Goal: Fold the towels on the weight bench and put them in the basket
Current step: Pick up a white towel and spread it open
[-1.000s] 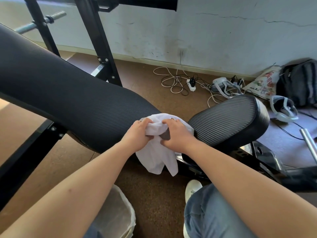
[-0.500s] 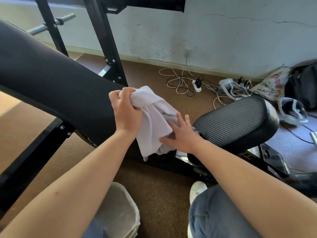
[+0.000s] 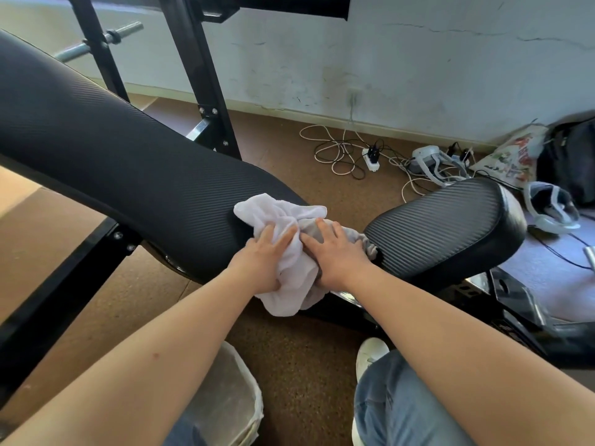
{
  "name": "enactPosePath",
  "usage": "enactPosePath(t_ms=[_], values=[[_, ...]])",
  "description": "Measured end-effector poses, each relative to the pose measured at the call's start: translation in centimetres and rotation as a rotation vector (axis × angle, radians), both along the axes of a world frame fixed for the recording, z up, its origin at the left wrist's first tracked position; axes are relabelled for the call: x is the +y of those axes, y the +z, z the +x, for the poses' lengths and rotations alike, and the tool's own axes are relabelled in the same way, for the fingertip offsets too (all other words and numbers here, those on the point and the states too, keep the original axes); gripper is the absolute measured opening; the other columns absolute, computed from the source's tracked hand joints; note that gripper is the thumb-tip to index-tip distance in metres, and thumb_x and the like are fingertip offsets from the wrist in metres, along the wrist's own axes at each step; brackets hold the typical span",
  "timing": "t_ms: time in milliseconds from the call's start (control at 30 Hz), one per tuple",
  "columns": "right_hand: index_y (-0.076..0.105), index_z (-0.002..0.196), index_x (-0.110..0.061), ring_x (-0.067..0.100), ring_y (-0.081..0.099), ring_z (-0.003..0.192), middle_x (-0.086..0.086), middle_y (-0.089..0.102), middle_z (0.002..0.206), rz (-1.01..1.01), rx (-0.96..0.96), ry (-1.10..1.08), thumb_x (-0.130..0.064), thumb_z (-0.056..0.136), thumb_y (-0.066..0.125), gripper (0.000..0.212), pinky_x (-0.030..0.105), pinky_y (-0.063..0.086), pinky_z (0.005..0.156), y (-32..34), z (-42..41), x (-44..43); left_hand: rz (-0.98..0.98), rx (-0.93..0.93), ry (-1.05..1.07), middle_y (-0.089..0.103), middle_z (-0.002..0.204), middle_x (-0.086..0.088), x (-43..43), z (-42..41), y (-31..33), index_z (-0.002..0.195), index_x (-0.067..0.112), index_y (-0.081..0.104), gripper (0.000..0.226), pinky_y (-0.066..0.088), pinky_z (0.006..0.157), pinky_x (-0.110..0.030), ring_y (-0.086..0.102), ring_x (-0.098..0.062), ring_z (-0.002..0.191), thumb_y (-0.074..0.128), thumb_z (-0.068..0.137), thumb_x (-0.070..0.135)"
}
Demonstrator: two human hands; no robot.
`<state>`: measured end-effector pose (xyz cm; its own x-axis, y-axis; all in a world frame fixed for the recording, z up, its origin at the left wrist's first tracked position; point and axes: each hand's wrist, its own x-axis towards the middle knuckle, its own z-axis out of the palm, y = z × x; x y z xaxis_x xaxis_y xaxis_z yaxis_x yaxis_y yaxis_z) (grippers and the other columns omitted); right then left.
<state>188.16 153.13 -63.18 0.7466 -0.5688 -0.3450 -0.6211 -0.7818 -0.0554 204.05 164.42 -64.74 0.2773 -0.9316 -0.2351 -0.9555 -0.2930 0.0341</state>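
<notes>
A crumpled white towel (image 3: 283, 214) lies in the gap between the black weight bench backrest (image 3: 112, 162) and its seat pad (image 3: 450, 226), its lower part hanging down off the bench. My left hand (image 3: 260, 262) lies on the towel's left side with its fingers straight. My right hand (image 3: 335, 255) presses flat on the right side with its fingers spread. A white-lined basket (image 3: 231, 397) stands on the floor below my left forearm, partly hidden by it.
The black bench frame uprights (image 3: 206, 91) and a barbell end (image 3: 96, 43) stand behind the backrest. White cables and a power strip (image 3: 370, 156) lie by the wall, with bags (image 3: 515, 156) and headsets at the right. My jeans-clad knee (image 3: 402, 407) and white shoe are below.
My left hand, which had lifted the towel up, has brought it back down onto the bench. Both hands now lie on it side by side.
</notes>
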Motion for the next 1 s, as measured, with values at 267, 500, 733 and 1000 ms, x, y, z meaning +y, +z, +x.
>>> enactPosePath(t_ms=[267,500,733,1000], values=[[-0.004,0.158,-0.054,0.043,-0.027,0.151,0.000,-0.035,0.164,-0.072,0.048,-0.108,-0.021,0.096,0.065,0.098,0.076,0.009,0.117,-1.1,-1.0,-0.1,-0.153,0.060,0.215,0.049,0.134,-0.005,1.2,-0.2,0.2,0.154,0.037,0.028,0.065,0.050,0.075,-0.036,0.059,-0.029,0.109,0.059,0.097,0.025],[-0.001,0.159,-0.047,0.038,-0.031,0.151,0.004,-0.025,0.168,0.089,-0.005,-0.111,-0.042,0.093,0.061,0.091,0.076,0.009,0.115,0.4,-0.1,-0.6,-0.497,0.087,0.271,0.046,0.127,-0.007,2.4,1.1,2.6,0.149,0.031,0.036,0.067,0.051,0.078,-0.042,0.050,-0.029,0.109,0.065,0.090,0.022],[0.017,0.162,-0.021,0.034,0.010,0.157,0.011,0.009,0.168,0.226,-0.540,-0.085,-0.008,0.096,0.062,0.081,0.048,0.031,0.121,4.4,3.1,1.0,-0.686,0.302,0.130,0.047,0.133,0.002,2.6,0.9,5.7,0.140,0.033,0.047,0.065,0.046,0.089,-0.035,0.047,-0.025,0.114,0.070,0.082,0.013],[0.054,0.117,-0.017,0.026,0.062,0.088,0.005,0.068,0.098,0.346,-0.746,-0.159,-0.019,0.093,0.065,0.026,0.035,0.044,0.067,6.9,3.0,3.1,-0.889,0.555,0.280,0.046,0.137,0.000,4.8,1.0,8.0,0.127,0.025,0.057,0.041,0.036,0.080,0.000,0.044,-0.006,0.116,0.072,0.090,0.018]])
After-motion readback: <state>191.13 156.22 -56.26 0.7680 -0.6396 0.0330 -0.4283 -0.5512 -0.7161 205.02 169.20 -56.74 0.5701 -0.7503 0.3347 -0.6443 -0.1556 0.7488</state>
